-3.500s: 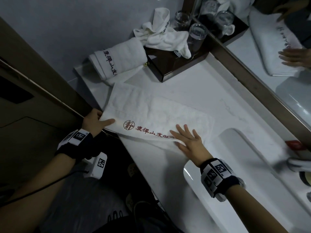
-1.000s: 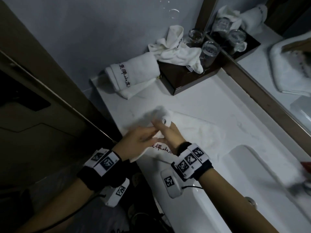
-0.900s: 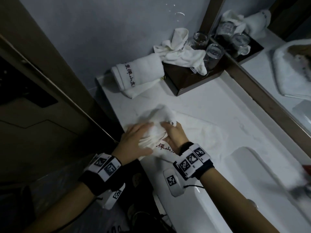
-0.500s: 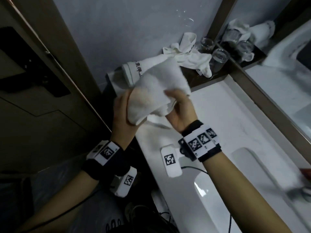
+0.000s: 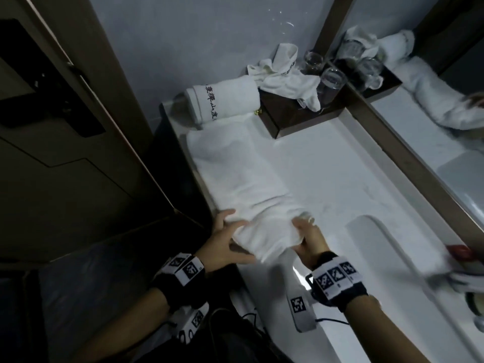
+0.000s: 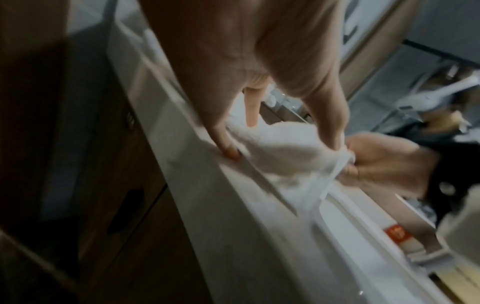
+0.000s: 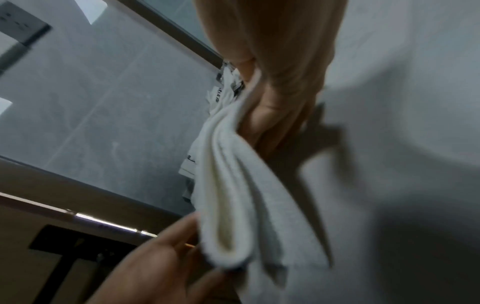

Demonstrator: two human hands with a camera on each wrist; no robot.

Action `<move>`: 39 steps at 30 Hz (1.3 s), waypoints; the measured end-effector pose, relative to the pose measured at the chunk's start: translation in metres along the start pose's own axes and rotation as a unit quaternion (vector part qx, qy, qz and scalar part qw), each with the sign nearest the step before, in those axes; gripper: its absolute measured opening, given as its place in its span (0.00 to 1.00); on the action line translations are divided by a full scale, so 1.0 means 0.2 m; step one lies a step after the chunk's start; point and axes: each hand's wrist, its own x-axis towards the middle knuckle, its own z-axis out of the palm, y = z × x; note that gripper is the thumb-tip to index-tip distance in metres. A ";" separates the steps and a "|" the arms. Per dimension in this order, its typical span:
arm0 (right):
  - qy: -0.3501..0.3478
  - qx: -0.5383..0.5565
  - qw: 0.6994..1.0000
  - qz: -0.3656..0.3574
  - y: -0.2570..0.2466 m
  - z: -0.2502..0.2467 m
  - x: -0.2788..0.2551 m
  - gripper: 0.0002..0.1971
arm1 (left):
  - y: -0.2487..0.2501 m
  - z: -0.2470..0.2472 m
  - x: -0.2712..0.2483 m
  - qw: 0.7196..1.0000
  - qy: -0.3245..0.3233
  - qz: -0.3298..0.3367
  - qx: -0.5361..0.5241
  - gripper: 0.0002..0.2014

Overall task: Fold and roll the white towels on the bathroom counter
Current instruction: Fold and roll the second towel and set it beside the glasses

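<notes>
A folded white towel (image 5: 243, 179) lies lengthwise along the left edge of the white counter (image 5: 327, 163). Its far end reaches toward a rolled towel (image 5: 225, 100) with dark lettering. My left hand (image 5: 230, 233) grips the left side of the near end, fingers on top and thumb in front. My right hand (image 5: 301, 230) grips the right side of the same end. In the left wrist view my left fingers (image 6: 226, 148) pinch the towel (image 6: 280, 148). The right wrist view shows the towel's layered edge (image 7: 233, 195) against my right fingers (image 7: 270, 123).
A crumpled white towel (image 5: 285, 77) lies on a dark wooden tray (image 5: 296, 116) at the back, beside two glasses (image 5: 332, 79). A mirror (image 5: 432, 132) runs along the right. The sink basin (image 5: 387, 279) and a faucet (image 5: 466, 277) are at the near right. A door (image 5: 65, 153) stands left.
Half a second ago both hands held the towel bunched in the air. Now it is laid out flat along the counter's left edge, and both hands are low at its near end.
</notes>
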 end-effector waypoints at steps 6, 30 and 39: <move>0.039 -0.029 0.998 0.051 0.11 -0.05 -0.04 0.06 | 0.03 0.07 0.02 0.954 0.237 -0.120 -0.138 0.29; -0.067 -0.591 0.750 -0.289 0.13 -0.10 -0.15 0.38 | -0.17 0.22 -0.27 0.974 0.139 -0.095 -0.153 0.56; -0.226 -0.726 0.598 -0.254 0.28 -0.17 -0.11 0.58 | -0.18 0.29 -0.31 0.989 0.099 -0.057 0.092 0.48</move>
